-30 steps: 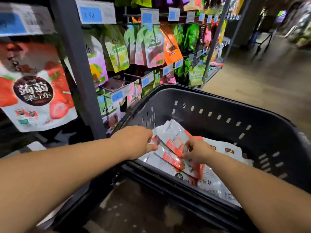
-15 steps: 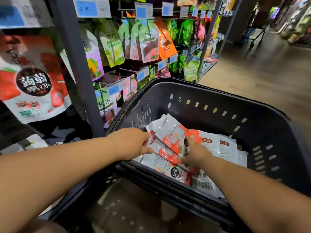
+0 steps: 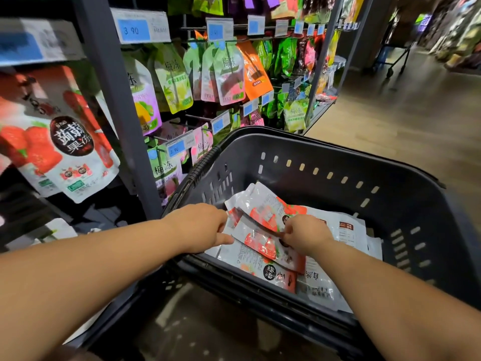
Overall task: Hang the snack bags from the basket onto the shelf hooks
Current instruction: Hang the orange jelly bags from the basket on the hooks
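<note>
Snack bags [image 3: 263, 204] lie in the basket [image 3: 312, 152] — shelf [image 3: 112, 100] at its left.

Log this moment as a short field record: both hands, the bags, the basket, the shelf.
Left hand: on the pile's left edge; grip hidden.
Right hand: pinches the top bag.
Snack bags: lying in a pile in the basket.
Shelf: left of the basket; a strawberry bag hangs there.

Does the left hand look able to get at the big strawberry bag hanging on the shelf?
Probably yes: the strawberry bag hangs uncovered left of the grey post, on the left hand's side, with nothing in front of it.
</note>
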Demonstrator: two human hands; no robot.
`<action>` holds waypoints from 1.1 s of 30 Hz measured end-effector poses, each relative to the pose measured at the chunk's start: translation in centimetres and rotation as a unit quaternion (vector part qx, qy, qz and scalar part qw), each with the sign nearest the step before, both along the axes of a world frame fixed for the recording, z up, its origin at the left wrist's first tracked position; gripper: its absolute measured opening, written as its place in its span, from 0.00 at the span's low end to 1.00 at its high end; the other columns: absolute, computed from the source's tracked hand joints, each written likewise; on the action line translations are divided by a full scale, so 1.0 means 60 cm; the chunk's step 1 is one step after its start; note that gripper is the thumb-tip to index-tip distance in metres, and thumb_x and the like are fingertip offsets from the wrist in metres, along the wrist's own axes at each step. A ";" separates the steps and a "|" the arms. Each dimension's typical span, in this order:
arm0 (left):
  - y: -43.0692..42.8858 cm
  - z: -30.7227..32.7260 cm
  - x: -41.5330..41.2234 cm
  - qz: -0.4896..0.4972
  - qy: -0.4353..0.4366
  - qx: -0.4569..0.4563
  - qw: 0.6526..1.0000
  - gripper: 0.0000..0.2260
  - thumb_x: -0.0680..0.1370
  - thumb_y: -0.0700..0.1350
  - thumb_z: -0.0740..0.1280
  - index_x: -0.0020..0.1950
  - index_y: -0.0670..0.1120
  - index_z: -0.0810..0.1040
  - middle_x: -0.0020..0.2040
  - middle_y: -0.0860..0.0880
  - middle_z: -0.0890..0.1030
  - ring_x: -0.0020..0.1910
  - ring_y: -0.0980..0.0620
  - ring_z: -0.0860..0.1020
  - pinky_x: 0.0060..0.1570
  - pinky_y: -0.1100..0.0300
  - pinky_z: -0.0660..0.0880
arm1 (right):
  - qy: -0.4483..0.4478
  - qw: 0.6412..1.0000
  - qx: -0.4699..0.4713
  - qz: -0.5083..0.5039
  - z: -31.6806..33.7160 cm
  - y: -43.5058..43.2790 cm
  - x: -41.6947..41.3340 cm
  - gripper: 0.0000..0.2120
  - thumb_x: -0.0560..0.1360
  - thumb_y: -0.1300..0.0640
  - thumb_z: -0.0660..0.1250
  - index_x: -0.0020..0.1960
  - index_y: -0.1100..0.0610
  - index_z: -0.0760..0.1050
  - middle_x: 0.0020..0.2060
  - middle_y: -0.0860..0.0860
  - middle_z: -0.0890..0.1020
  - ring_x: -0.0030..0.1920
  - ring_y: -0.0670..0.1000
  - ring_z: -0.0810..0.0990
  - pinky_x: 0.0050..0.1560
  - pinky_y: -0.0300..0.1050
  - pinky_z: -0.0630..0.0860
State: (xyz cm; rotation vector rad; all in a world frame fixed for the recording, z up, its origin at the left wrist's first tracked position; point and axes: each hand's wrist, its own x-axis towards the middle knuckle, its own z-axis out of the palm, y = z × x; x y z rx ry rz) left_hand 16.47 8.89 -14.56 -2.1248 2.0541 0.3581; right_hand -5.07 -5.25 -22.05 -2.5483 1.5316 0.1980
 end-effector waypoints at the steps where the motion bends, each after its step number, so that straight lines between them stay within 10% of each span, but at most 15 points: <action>1: 0.000 -0.002 0.003 0.001 0.001 0.000 1.000 0.18 0.78 0.63 0.62 0.50 0.48 0.74 0.47 0.50 0.78 0.47 0.48 0.77 0.43 0.54 0.72 | -0.040 0.999 -0.016 0.001 0.010 0.000 0.000 0.06 0.76 0.53 0.64 0.49 0.51 0.79 0.44 0.49 0.81 0.45 0.53 0.79 0.38 0.43 0.72; 9: -0.007 -0.012 0.031 0.019 0.008 -0.014 1.000 0.17 0.76 0.64 0.64 0.48 0.51 0.73 0.47 0.53 0.78 0.47 0.49 0.77 0.50 0.50 0.76 | -0.296 0.939 -0.172 -0.031 0.104 0.008 0.013 0.09 0.81 0.53 0.61 0.55 0.50 0.79 0.43 0.50 0.84 0.45 0.56 0.79 0.43 0.47 0.73; 16: -0.010 0.002 0.040 0.018 0.016 -0.048 0.999 0.17 0.76 0.63 0.67 0.52 0.50 0.72 0.46 0.55 0.73 0.48 0.51 0.74 0.47 0.55 0.72 | -0.183 0.967 -0.102 0.142 0.161 0.000 0.045 0.08 0.77 0.53 0.67 0.52 0.45 0.84 0.50 0.44 0.85 0.53 0.51 0.81 0.53 0.46 0.76; 24: -0.008 0.012 0.039 0.039 0.079 -0.077 0.993 0.37 0.65 0.71 0.71 0.67 0.56 0.68 0.58 0.55 0.77 0.57 0.50 0.76 0.51 0.55 0.73 | -0.296 0.912 -0.055 0.279 0.187 0.052 0.099 0.05 0.74 0.55 0.73 0.48 0.49 0.85 0.44 0.44 0.85 0.48 0.46 0.81 0.50 0.45 0.77; 28: -0.001 0.025 0.031 0.054 0.100 -0.056 0.992 0.14 0.70 0.65 0.71 0.46 0.60 0.72 0.39 0.60 0.76 0.42 0.55 0.76 0.41 0.59 0.69 | -0.390 0.870 -0.054 0.297 0.185 0.074 0.116 0.04 0.72 0.57 0.74 0.46 0.51 0.86 0.42 0.45 0.86 0.46 0.45 0.82 0.50 0.47 0.78; 33: 0.008 0.034 0.026 0.074 0.128 -0.047 0.988 0.18 0.75 0.61 0.68 0.30 0.56 0.67 0.31 0.55 0.73 0.35 0.54 0.74 0.37 0.58 0.68 | -0.471 0.841 -0.036 0.262 0.180 0.087 0.123 0.03 0.70 0.59 0.76 0.44 0.54 0.87 0.39 0.44 0.85 0.43 0.41 0.82 0.49 0.39 0.78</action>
